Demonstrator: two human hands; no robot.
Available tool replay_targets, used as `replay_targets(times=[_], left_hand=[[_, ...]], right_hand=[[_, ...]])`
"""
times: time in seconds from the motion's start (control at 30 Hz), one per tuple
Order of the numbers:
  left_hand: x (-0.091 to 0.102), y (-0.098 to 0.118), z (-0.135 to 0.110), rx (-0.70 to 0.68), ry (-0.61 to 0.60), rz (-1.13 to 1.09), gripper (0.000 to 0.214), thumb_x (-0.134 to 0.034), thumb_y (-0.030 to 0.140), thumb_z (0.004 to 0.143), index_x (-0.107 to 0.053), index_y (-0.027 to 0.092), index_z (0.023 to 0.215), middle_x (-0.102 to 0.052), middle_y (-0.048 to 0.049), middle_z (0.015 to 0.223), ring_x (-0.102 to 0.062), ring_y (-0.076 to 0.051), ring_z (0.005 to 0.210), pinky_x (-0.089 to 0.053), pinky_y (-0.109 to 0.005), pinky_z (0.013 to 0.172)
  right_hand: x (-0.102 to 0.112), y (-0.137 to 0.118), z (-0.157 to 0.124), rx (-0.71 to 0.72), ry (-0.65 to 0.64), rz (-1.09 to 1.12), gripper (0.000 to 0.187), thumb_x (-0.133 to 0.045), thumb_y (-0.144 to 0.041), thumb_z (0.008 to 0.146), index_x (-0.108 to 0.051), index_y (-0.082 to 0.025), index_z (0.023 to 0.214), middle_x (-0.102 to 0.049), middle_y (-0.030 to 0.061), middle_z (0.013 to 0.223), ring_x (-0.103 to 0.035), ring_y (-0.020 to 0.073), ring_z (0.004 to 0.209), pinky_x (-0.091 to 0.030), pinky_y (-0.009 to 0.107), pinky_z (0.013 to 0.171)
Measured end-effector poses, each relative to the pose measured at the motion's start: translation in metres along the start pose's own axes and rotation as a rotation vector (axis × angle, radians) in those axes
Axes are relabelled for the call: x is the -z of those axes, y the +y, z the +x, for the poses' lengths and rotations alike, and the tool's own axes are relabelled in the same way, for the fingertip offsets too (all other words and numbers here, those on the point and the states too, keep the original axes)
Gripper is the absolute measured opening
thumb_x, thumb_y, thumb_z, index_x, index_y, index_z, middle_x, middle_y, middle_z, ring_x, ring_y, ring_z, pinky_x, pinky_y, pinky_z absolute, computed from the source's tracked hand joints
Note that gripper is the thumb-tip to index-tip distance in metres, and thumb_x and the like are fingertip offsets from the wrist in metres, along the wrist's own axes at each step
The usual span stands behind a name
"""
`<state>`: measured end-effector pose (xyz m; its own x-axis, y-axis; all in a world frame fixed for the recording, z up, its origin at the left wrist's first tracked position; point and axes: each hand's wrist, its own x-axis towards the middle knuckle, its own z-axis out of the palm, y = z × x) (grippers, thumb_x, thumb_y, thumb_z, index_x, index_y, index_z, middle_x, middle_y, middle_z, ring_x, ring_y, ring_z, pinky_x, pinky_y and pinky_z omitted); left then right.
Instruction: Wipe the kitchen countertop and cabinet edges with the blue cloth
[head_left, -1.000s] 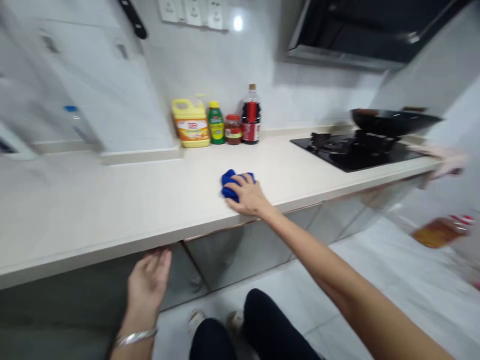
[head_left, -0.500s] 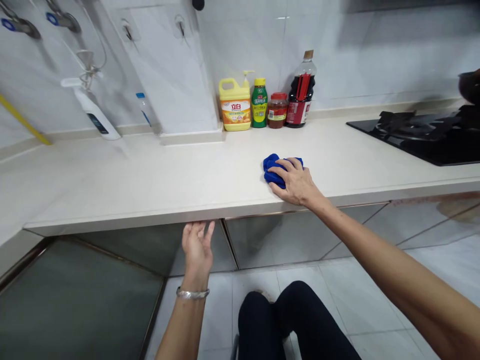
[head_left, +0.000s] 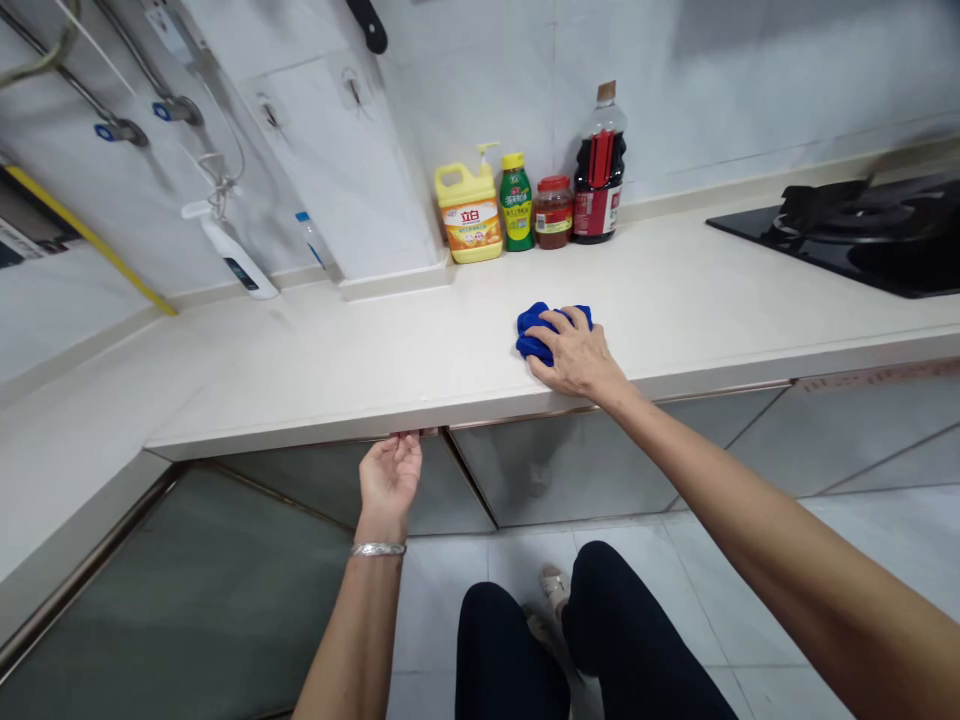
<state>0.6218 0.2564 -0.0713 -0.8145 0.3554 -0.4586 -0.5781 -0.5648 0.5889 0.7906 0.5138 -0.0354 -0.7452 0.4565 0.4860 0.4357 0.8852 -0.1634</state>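
My right hand (head_left: 576, 352) presses down on a crumpled blue cloth (head_left: 534, 333) near the front edge of the cream countertop (head_left: 360, 350), fingers curled over it. My left hand (head_left: 389, 475), with a silver bracelet at the wrist, reaches up under the counter lip. Its fingertips hook behind the top edge of a grey cabinet door (head_left: 330, 490) and are partly hidden by the lip.
A yellow detergent jug (head_left: 469, 212), a green bottle (head_left: 516, 201), a red-lidded jar (head_left: 553, 211) and a dark sauce bottle (head_left: 598, 175) stand against the tiled wall. A black gas hob (head_left: 862, 235) lies at the right. A white spray bottle (head_left: 231, 253) leans at the back left.
My left hand rose from open in front of the cabinet to the door's top edge under the counter lip. My right hand stayed on the blue cloth while the view swung left.
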Motion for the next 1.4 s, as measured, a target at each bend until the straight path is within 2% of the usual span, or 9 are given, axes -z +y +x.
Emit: replay_targets(times=[0.13, 0.27, 0.43, 0.6, 0.77, 0.97, 1.17, 1.4], left_hand=[[0.005, 0.002, -0.009, 0.001, 0.026, 0.016, 0.022, -0.05, -0.004, 0.073, -0.061, 0.01, 0.088, -0.066, -0.0095, 0.084, -0.069, -0.016, 0.088, -0.061, -0.018, 0.067], [0.016, 0.006, -0.017, 0.007, 0.055, 0.026, 0.016, -0.05, -0.002, 0.081, -0.061, 0.007, 0.09, -0.065, -0.0092, 0.084, -0.07, -0.016, 0.086, -0.063, -0.019, 0.073], [0.029, 0.016, -0.032, 0.056, 0.087, 0.061, 0.011, -0.051, 0.003, 0.091, -0.062, 0.006, 0.093, -0.064, -0.0096, 0.085, -0.07, -0.016, 0.087, -0.057, -0.012, 0.06], [0.04, 0.024, -0.051, 0.076, 0.161, 0.171, 0.014, -0.051, 0.006, 0.097, -0.061, 0.009, 0.087, -0.064, -0.0062, 0.079, -0.07, -0.013, 0.078, -0.05, -0.008, 0.048], [0.056, 0.028, -0.063, 0.037, 0.205, 0.272, 0.019, -0.052, 0.008, 0.097, -0.061, 0.012, 0.082, -0.063, -0.0028, 0.073, -0.066, -0.009, 0.065, -0.05, -0.007, 0.046], [0.074, 0.033, -0.07, 0.029, 0.281, 0.373, 0.022, -0.052, 0.009, 0.098, -0.06, 0.012, 0.077, -0.061, -0.0021, 0.069, -0.051, -0.003, 0.047, -0.034, -0.004, 0.035], [0.101, 0.039, -0.082, -0.041, 0.279, 0.42, 0.023, -0.053, 0.012, 0.097, -0.057, 0.013, 0.074, -0.052, 0.0028, 0.064, -0.029, 0.003, 0.036, -0.035, -0.004, 0.037], [0.122, 0.045, -0.093, -0.085, 0.249, 0.424, 0.022, -0.062, 0.011, 0.09, -0.052, 0.014, 0.072, -0.047, 0.0058, 0.062, -0.029, 0.002, 0.037, -0.029, -0.006, 0.033]], right_hand=[[0.001, 0.001, 0.0, 0.001, -0.009, 0.013, 0.047, -0.048, -0.045, 0.093, -0.063, -0.028, 0.134, -0.048, 0.0107, 0.155, -0.035, 0.042, 0.138, -0.048, 0.062, 0.094], [0.001, 0.001, -0.001, -0.002, -0.005, 0.006, 0.047, -0.048, -0.045, 0.093, -0.063, -0.028, 0.134, -0.048, 0.0101, 0.156, -0.034, 0.0418, 0.138, -0.047, 0.061, 0.094], [0.0, 0.002, 0.0, -0.004, -0.008, 0.003, 0.047, -0.05, -0.045, 0.093, -0.063, -0.028, 0.135, -0.048, 0.0099, 0.156, -0.034, 0.0427, 0.137, -0.047, 0.061, 0.094], [0.001, 0.002, 0.001, -0.001, -0.007, -0.009, 0.047, -0.049, -0.044, 0.093, -0.061, -0.028, 0.135, -0.047, 0.0107, 0.155, -0.035, 0.0421, 0.136, -0.047, 0.061, 0.093], [0.003, 0.002, 0.0, -0.006, -0.016, -0.012, 0.047, -0.048, -0.045, 0.094, -0.061, -0.027, 0.135, -0.045, 0.0114, 0.156, -0.034, 0.0427, 0.136, -0.046, 0.06, 0.093], [0.003, 0.003, 0.002, 0.003, -0.022, -0.006, 0.046, -0.047, -0.045, 0.095, -0.061, -0.027, 0.135, -0.046, 0.0123, 0.155, -0.033, 0.0431, 0.135, -0.045, 0.059, 0.092], [0.002, 0.003, 0.002, 0.003, -0.027, -0.016, 0.047, -0.047, -0.045, 0.096, -0.06, -0.027, 0.137, -0.045, 0.0118, 0.155, -0.033, 0.0435, 0.134, -0.044, 0.059, 0.093], [0.0, 0.006, -0.001, 0.02, -0.001, -0.015, 0.046, -0.044, -0.046, 0.098, -0.059, -0.027, 0.138, -0.047, 0.0127, 0.152, -0.034, 0.0433, 0.134, -0.045, 0.062, 0.094]])
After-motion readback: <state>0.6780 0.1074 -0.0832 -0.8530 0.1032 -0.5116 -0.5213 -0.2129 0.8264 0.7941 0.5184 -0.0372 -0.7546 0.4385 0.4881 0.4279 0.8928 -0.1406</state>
